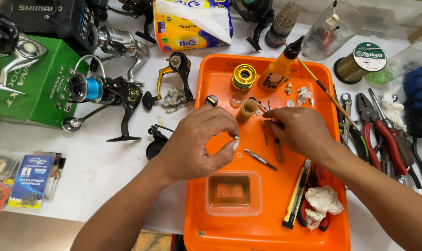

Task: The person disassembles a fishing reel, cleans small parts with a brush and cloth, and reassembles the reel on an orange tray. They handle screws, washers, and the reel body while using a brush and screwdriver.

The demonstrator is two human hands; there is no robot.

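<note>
I see left hand [199, 142] over left edge of orange tray [267, 232], thumb and forefinger pinching small brass part [236, 137]. Right hand [298, 130] over tray middle, fingers curled down onto tray floor; what they grip, I cannot tell. Tweezers [260, 159] lie on tray just below and between hands. Tan tube [246, 110] stands just above them. Clear tub [233, 192] of brownish liquid at tray near edge. Oil bottle [278, 69] at tray top. Fishing reel [106, 93] on tabletop [104, 167], left of tray. Pliers [383, 135] right of tray.

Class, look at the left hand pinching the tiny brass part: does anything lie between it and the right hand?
Nothing visible: between the left hand, pinching the tiny brass part, and the right hand lies only bare orange plastic tray.
</note>
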